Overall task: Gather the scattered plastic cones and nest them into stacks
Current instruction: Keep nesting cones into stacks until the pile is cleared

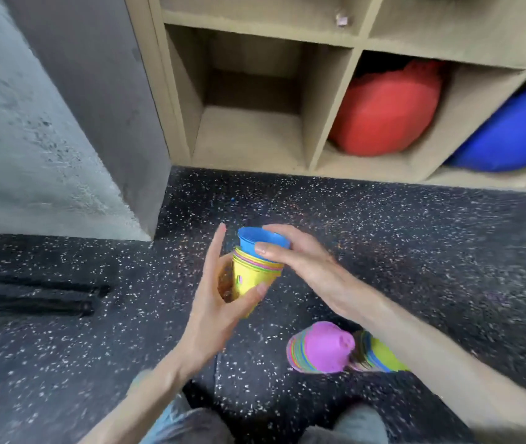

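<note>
Hands mid-nesting, above speckled rubber floor. Left hand wrapped round lower body of held stack, thumb across yellow outer wall, fingers extended behind. Right hand pinching blue cone at its rim, fingers arched over far side. Blue cone seated partway into stack mouth, rim standing proud of banded coloured rims beneath.

Step in hand, by judgement: seating one gathered cone into held stack. Next move calls for pressing blue cone straight down stack axis until rims meet, left grip kept firm to resist; slight cocking likely to jam.

Held stack orientation: wide mouths up and toward cubby shelf, narrow ends down toward knees; long axis near upright, tilted somewhat.

Second stack lying on floor just right of knees, pink cone outermost, narrow closed end pointing right, long axis roughly left-right. More nested cones, yellow outermost, partly hidden under right forearm.

Red bag and blue bag in cubbies. Black bars on floor at left.
</note>
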